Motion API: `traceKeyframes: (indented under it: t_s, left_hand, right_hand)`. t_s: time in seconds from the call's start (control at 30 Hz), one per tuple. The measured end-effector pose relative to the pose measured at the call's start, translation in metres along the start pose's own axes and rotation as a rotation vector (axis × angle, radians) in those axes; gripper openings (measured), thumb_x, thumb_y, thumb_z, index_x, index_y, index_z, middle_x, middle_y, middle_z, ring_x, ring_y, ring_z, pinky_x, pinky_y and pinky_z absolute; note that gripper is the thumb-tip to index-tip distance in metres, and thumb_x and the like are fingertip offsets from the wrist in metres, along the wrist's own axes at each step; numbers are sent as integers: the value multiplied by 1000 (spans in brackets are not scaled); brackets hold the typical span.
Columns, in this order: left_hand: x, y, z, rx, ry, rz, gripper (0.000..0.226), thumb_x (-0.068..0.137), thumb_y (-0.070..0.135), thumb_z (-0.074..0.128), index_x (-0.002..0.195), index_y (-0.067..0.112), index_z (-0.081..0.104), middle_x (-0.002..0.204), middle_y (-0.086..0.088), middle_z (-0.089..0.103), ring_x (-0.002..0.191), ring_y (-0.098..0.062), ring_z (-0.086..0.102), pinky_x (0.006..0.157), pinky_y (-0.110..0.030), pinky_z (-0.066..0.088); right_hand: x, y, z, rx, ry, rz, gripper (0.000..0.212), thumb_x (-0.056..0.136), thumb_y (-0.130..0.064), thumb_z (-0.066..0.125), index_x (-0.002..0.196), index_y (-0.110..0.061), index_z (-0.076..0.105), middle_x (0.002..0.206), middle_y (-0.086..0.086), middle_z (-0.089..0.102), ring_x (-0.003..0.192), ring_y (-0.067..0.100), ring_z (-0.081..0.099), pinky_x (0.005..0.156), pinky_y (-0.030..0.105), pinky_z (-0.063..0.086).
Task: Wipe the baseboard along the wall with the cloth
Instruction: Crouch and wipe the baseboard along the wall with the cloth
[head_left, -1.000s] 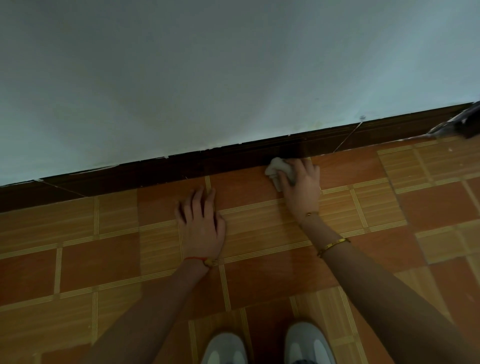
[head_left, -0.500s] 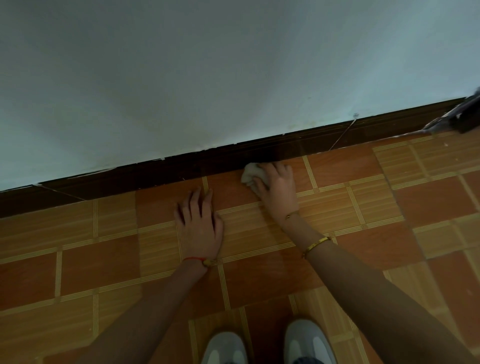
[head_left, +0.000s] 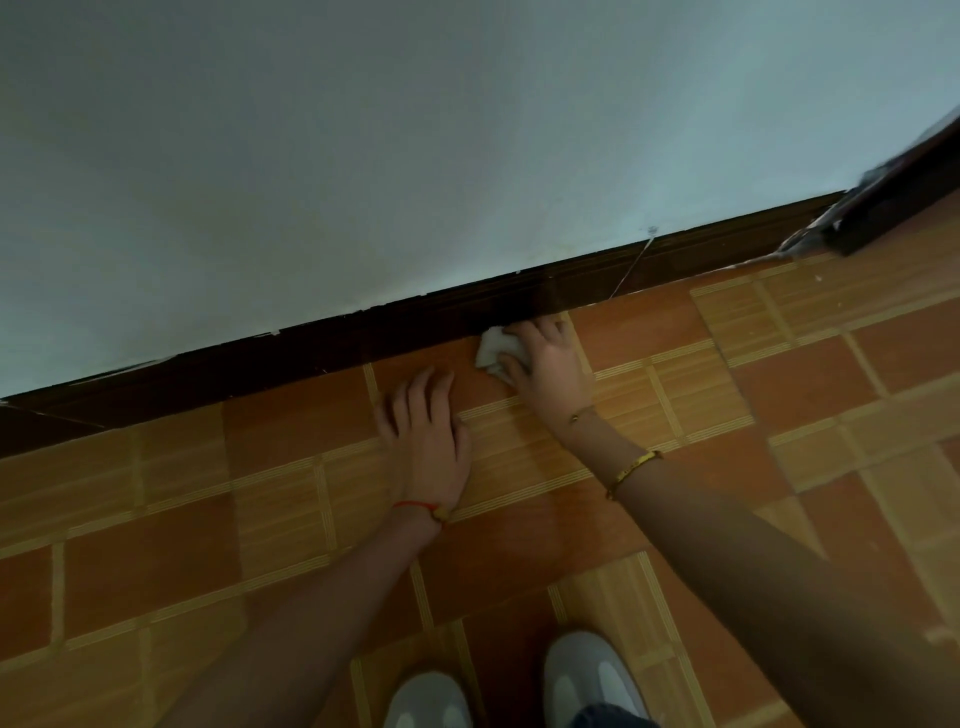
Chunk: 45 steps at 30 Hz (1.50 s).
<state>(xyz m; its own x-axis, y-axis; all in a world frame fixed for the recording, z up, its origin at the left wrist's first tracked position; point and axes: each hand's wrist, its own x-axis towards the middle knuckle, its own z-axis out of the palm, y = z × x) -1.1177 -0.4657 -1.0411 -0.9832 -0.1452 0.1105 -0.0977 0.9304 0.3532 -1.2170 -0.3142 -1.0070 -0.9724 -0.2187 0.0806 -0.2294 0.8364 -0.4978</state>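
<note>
A dark brown baseboard (head_left: 311, 348) runs along the foot of the pale wall (head_left: 415, 156), rising toward the right. My right hand (head_left: 545, 358) grips a small crumpled white cloth (head_left: 492, 351) and presses it against the baseboard where it meets the floor. Most of the cloth is hidden under my fingers. My left hand (head_left: 428, 441) lies flat on the tiled floor, palm down, fingers together, a short way left of and nearer than the cloth. It holds nothing.
Orange and tan floor tiles (head_left: 182, 519) fill the lower view. My two white shoes (head_left: 587, 675) stand at the bottom edge. A dark door frame or furniture edge (head_left: 893, 202) juts out at the far right. A thin pale streak (head_left: 631, 267) crosses the baseboard.
My right hand has slid the cloth leftward along the baseboard, closer to my left hand. The left hand has stayed planted on the floor. The view has shifted slightly.
</note>
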Motion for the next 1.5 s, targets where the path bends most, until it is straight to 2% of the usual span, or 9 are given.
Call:
traceKeyframes:
  t_s: [0.2, 0.47, 0.57, 0.9, 1.03, 1.1, 1.2, 1.4, 1.5]
  left_hand:
    - [7, 22, 13, 28, -30, 11, 52, 92, 32, 38, 138, 15, 51, 142, -13, 49, 132, -35, 42, 114, -63, 26]
    - [6, 21, 12, 48, -82, 11, 53, 95, 33, 33, 142, 16, 49, 146, -12, 46, 137, -34, 39, 116, -63, 23]
    - [6, 21, 12, 43, -74, 17, 52, 95, 33, 33, 142, 15, 49, 145, -13, 47, 137, -34, 40, 117, -63, 23]
    - [7, 24, 14, 38, -5, 15, 51, 93, 30, 39, 138, 14, 53, 142, -13, 50, 134, -34, 42, 116, -63, 25]
    - [6, 24, 15, 42, -11, 22, 51, 93, 29, 39, 140, 14, 52, 143, -13, 49, 134, -33, 41, 116, -64, 25]
    - [6, 23, 15, 41, -12, 23, 50, 94, 29, 39, 140, 13, 52, 143, -13, 49, 135, -33, 41, 116, -64, 25]
    - [5, 24, 18, 41, 11, 26, 49, 95, 27, 41, 140, 12, 53, 143, -13, 49, 134, -33, 42, 117, -63, 24]
    - [6, 23, 19, 79, 2, 31, 51, 94, 29, 41, 142, 14, 50, 144, -13, 48, 134, -35, 44, 118, -61, 21]
    - [6, 23, 20, 79, 9, 44, 51, 93, 29, 41, 141, 13, 50, 143, -14, 48, 134, -36, 43, 117, -63, 23]
  right_hand:
    - [-3, 16, -19, -66, -46, -34, 35, 86, -14, 68, 119, -6, 61, 115, 17, 59, 103, 36, 50, 89, 44, 45]
    - [12, 60, -44, -136, 172, 370, 34, 93, -15, 57, 125, -4, 56, 118, 18, 57, 109, 34, 47, 90, 36, 39]
    - [15, 47, -36, -138, 191, 420, 33, 93, -13, 56, 124, -1, 55, 120, 19, 56, 109, 36, 46, 92, 39, 39]
    - [0, 22, -22, -61, -70, -60, 34, 89, -15, 62, 122, -8, 57, 119, 13, 57, 106, 29, 46, 90, 36, 42]
    - [0, 48, -40, 68, 173, 221, 31, 91, -16, 61, 121, -7, 57, 115, 13, 57, 108, 27, 48, 86, 28, 37]
    - [1, 55, -52, 181, 360, 349, 29, 93, -17, 60, 119, -7, 55, 114, 11, 56, 107, 23, 51, 89, 31, 45]
    - [10, 48, -65, 419, 529, 351, 28, 94, -19, 61, 117, -9, 51, 114, 6, 56, 104, 15, 56, 88, 33, 54]
    - [18, -8, -46, 611, 487, 213, 31, 90, -16, 65, 114, -11, 46, 113, 8, 51, 105, 21, 56, 87, 38, 54]
    - [8, -25, -33, 568, 317, 25, 31, 87, -7, 69, 111, -7, 50, 111, 6, 49, 101, 17, 53, 83, 25, 50]
